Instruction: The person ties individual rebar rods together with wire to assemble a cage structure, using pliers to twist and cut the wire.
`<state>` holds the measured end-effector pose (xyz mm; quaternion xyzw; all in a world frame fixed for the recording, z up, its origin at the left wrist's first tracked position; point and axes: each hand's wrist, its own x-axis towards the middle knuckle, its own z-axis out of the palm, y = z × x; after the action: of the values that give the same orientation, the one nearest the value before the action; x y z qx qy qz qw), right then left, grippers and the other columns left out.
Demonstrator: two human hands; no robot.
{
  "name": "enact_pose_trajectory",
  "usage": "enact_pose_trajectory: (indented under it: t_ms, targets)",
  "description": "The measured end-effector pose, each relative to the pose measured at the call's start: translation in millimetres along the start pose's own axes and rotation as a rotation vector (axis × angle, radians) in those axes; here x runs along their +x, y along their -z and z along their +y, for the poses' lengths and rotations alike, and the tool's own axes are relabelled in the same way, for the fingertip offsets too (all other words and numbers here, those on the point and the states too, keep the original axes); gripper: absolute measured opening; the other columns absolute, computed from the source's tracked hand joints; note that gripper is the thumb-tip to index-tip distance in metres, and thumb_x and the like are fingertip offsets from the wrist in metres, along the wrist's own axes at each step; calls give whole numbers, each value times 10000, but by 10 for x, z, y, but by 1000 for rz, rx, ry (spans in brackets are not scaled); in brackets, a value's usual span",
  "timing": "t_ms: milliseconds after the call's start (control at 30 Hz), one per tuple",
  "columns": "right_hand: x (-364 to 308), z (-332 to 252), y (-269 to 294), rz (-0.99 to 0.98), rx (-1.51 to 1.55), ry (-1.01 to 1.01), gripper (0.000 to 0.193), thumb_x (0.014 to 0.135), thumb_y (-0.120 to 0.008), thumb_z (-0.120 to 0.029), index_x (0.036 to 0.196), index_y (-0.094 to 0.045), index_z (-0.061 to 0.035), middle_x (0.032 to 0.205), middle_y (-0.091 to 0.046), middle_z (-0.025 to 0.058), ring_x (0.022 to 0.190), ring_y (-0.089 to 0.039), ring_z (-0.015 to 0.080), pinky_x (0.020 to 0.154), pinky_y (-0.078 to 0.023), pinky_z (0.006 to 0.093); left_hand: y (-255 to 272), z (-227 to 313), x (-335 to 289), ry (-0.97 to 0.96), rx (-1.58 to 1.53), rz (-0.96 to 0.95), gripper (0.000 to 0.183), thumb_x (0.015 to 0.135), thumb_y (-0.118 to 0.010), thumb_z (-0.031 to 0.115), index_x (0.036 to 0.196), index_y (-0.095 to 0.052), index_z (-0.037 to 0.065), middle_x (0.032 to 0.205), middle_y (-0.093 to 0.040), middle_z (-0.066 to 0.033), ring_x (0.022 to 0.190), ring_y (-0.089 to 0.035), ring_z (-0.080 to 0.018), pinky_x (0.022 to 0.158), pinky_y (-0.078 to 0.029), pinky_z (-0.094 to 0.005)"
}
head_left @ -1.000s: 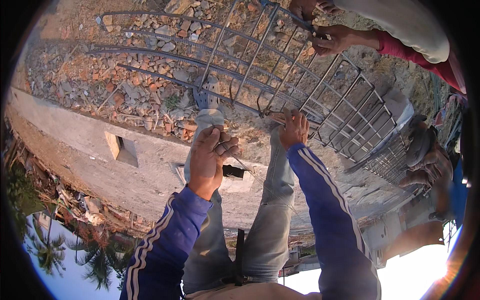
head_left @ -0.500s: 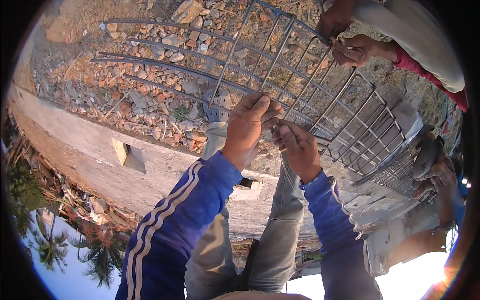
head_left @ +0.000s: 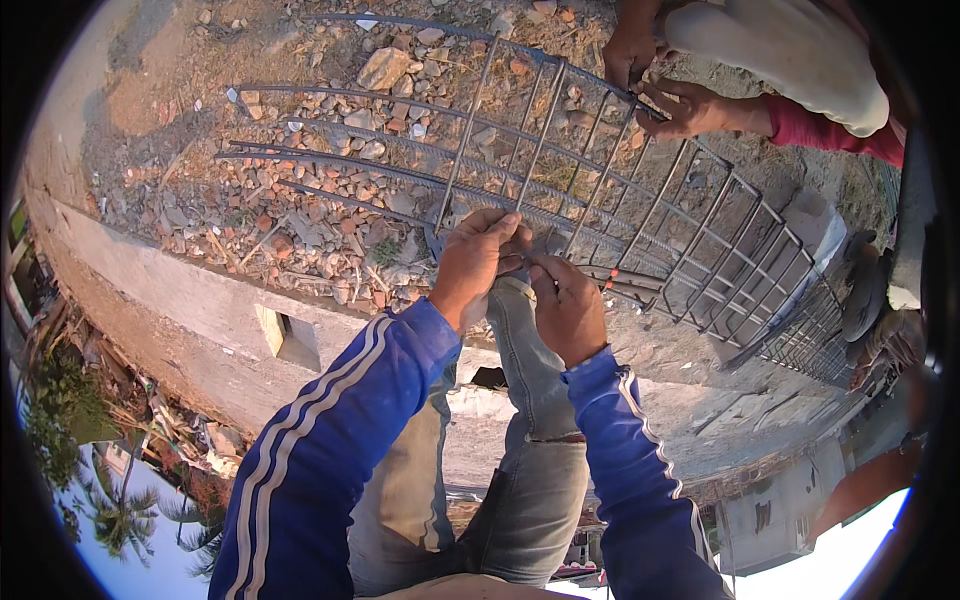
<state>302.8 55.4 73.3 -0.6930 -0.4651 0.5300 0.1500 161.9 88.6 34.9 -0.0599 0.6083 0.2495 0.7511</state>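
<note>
A long cage of steel rebar (head_left: 625, 182) with square stirrups stretches in front of me, its bare rod ends reaching out to the left. Beside its near edge, my left hand (head_left: 472, 262) is closed, thumb pressed against the fingers. My right hand (head_left: 568, 310) is pinched too, its fingertips meeting those of the left. Between them is a thin piece of binding wire, mostly hidden by the fingers. Thin strands with orange-red glints (head_left: 610, 280) lie just right of my right hand, against the near bars.
At the far right, a co-worker's hands (head_left: 680, 108) grip a cage corner. Another person's hand (head_left: 888, 345) is at the right rim. Broken brick and stones (head_left: 345, 190) cover the ground under the rods. A low concrete ledge (head_left: 170, 275) with a square hole runs nearer me.
Both hands have moved left along the cage, still pinched together. The wire that dangled below my right hand no longer shows there. The whole view has shifted somewhat.
</note>
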Motion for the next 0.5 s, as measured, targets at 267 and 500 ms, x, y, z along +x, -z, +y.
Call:
enact_pose_trajectory:
  t_ms: [267, 500]
  targets:
    - [6, 239, 16, 15, -58, 4, 193, 884, -540, -152, 1007, -669, -79, 876, -681, 170, 806, -652, 378, 709, -515, 424, 183, -12, 275, -672, 970, 201, 272, 912, -617, 247, 1008, -612, -7, 945, -660, -123, 875, -647, -248, 735, -509, -355]
    - [-81, 738, 264, -28, -251, -180, 185, 847, -558, -159, 961, -680, -79, 897, -680, 165, 801, -656, 353, 704, -522, 429, -253, -12, 757, -1017, 1610, -127, 298, 876, -615, 216, 1095, -602, 14, 1042, -615, -151, 984, -599, -347, 834, -498, -432]
